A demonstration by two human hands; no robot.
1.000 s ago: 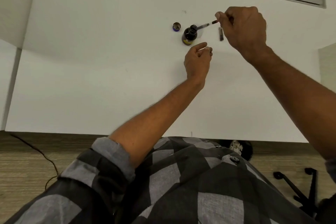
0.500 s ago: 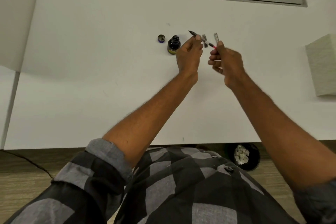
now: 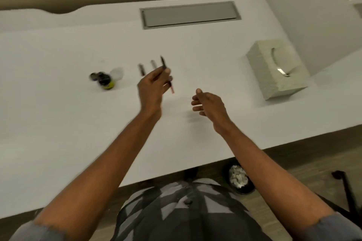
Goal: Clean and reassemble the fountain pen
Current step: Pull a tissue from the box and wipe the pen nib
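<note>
The left hand (image 3: 150,88) pinches the pen section (image 3: 166,73) between thumb and fingertips above mid-desk (image 3: 58,123), its long axis running from the near edge toward the far edge. The right hand (image 3: 208,104) hovers empty, fingers loosely curled. The tissue box (image 3: 274,68), by the desk's right edge, lies nearer the right hand.

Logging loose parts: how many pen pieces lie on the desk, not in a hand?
2: a dark piece right of the ink bottle, and a grey piece beside it. Blur may hide others.

Pen section (image 3: 166,72) tilted, nib up, airborne
</note>
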